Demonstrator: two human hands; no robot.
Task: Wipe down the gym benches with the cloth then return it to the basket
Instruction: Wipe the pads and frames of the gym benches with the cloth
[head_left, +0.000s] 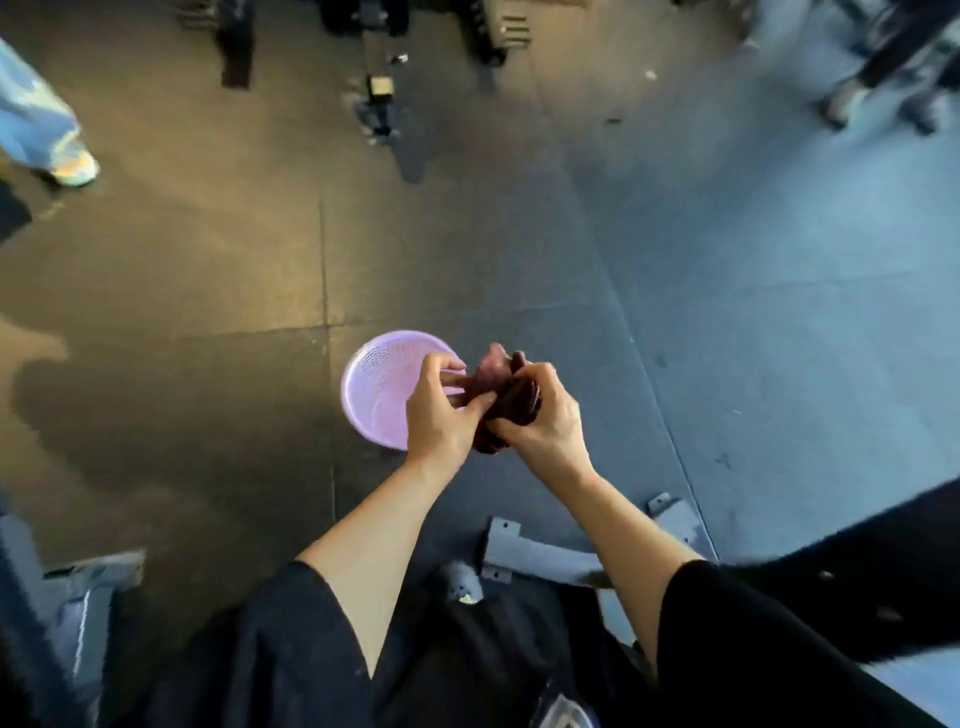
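Head view: dark red cloth (511, 400), bunched, held between both hands above the floor; left hand (441, 410) pinches one edge with thumb and fingers, right hand (545, 413) curls round the bundle. Lilac perforated plastic basket (376, 384) on grey rubber floor tiles (727, 291), partly under the left hand; grey metal bench foot (540, 556) nearer the person.

Left hand (441, 410) covers the basket's (371, 387) right rim, and most of the cloth (511, 400) is buried between both hands. Gear up top (379, 104) is blurry and cropped.
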